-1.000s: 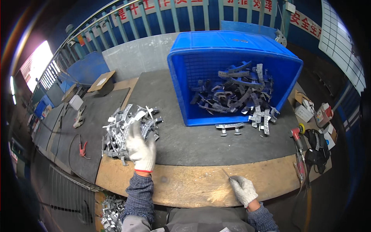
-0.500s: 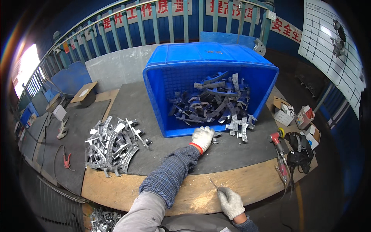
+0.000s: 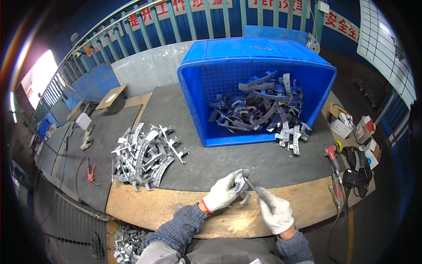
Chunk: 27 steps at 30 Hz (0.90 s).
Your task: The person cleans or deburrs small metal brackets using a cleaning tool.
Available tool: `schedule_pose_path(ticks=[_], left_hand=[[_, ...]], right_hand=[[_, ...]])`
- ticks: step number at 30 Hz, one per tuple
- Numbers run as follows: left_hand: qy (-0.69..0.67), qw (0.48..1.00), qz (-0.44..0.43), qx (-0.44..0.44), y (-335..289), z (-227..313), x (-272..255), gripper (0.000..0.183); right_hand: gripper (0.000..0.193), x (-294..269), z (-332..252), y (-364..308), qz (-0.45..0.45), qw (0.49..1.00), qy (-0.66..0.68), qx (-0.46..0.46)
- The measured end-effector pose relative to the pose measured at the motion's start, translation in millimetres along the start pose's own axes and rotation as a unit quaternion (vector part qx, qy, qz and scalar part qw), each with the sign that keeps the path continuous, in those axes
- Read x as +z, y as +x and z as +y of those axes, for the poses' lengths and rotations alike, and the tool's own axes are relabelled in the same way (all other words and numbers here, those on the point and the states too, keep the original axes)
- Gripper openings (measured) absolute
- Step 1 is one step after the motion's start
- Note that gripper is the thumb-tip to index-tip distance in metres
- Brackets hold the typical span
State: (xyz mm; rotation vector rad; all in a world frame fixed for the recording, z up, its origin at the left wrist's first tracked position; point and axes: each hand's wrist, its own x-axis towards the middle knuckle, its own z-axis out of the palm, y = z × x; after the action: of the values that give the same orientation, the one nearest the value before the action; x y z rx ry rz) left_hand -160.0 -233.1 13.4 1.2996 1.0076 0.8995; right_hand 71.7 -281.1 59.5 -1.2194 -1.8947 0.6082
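My left hand [image 3: 221, 193], in a white knit glove, grips a small grey metal casting [image 3: 240, 185] above the near edge of the work surface. The gloved right hand [image 3: 276, 212] is closed on a thin, rod-like hand tool [image 3: 250, 183], whose tip meets or nearly meets the casting; its exact kind is too small to tell. Beyond my hands a blue plastic crate [image 3: 259, 141] lies on its side with its mouth facing me. Dark curved castings [image 3: 268, 110] are heaped inside it, some spilling over the lower rim. A pile of brighter silver castings [image 3: 143, 154] lies to the left.
A red air tool with a yellow disc [image 3: 332, 160] rests on the right, beside a black bag [image 3: 357, 171] and small boxes [image 3: 340, 125]. On the left lies a red blow gun [image 3: 91, 174] with its hose. More castings [image 3: 129, 244] sit below the table's front edge.
My left hand has drawn back from the crate's lower rim toward me and now holds a casting. The right hand has risen, bringing the thin tool to it. The view has shifted slightly.
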Motion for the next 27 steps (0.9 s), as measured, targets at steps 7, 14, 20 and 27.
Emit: schedule_pose_path(ticks=[7, 14, 20, 27], left_hand=[[-0.037, 0.998, 0.028, -0.032, -34.3, 16.7, 6.7, 0.05], [0.407, 0.873, 0.117, 0.243, -37.9, 1.3, 7.1, 0.054], [0.419, 0.875, 0.099, 0.223, -44.2, -9.3, 6.0, 0.059], [-0.25, 0.926, 0.281, 0.017, -53.3, -16.5, -12.6, 0.052]], right_hand=[[0.032, 12.9, -2.1, -1.7, -0.05, 0.998, -0.02, -0.019], [0.036, 19.8, -3.5, -4.8, -0.051, 0.995, 0.089, -0.017], [0.042, 22.1, 4.2, -1.3, -0.179, 0.71, 0.564, 0.381], [0.04, 17.5, -24.4, -15.6, -0.145, 0.986, -0.074, -0.039]])
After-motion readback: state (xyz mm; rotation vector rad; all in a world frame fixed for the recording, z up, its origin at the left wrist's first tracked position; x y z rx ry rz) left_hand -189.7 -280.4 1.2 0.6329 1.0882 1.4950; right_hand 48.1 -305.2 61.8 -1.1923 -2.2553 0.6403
